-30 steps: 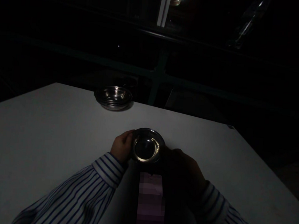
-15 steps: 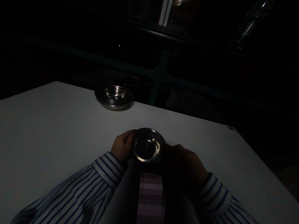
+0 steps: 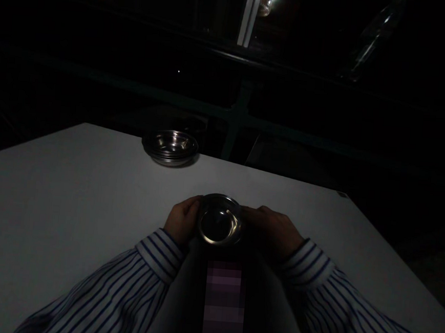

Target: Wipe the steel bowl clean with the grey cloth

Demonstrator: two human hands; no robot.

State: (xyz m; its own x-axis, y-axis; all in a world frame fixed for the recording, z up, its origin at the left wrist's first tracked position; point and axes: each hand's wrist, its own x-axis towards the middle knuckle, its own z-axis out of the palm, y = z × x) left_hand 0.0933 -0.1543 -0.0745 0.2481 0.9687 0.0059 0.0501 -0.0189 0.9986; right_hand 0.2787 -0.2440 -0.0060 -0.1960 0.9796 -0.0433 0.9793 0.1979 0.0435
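A shiny metal bowl (image 3: 218,226) is held over the near part of the white table, its opening facing me. My left hand (image 3: 183,219) is closed on its left rim, thumb on the near side. At the opposite rim, my right hand (image 3: 273,227) has its fingers pressed together against the edge. Deep shadow covers the underside of the right hand, so I cannot tell whether something dark lies in the palm. Beyond them, a stack of metal bowls (image 3: 170,148) stands near the table's far edge.
The white table (image 3: 70,190) spreads to both sides, with a small dark mark at its far right corner. Behind it, dim dark bars (image 3: 237,116) and a pale upright post (image 3: 248,14) show. A clear bottle-like shape (image 3: 371,42) glints at upper right.
My right hand has shifted slightly left and up along the bowl's right rim. My left hand and the bowl stay nearly in place. The whole view has dropped a little.
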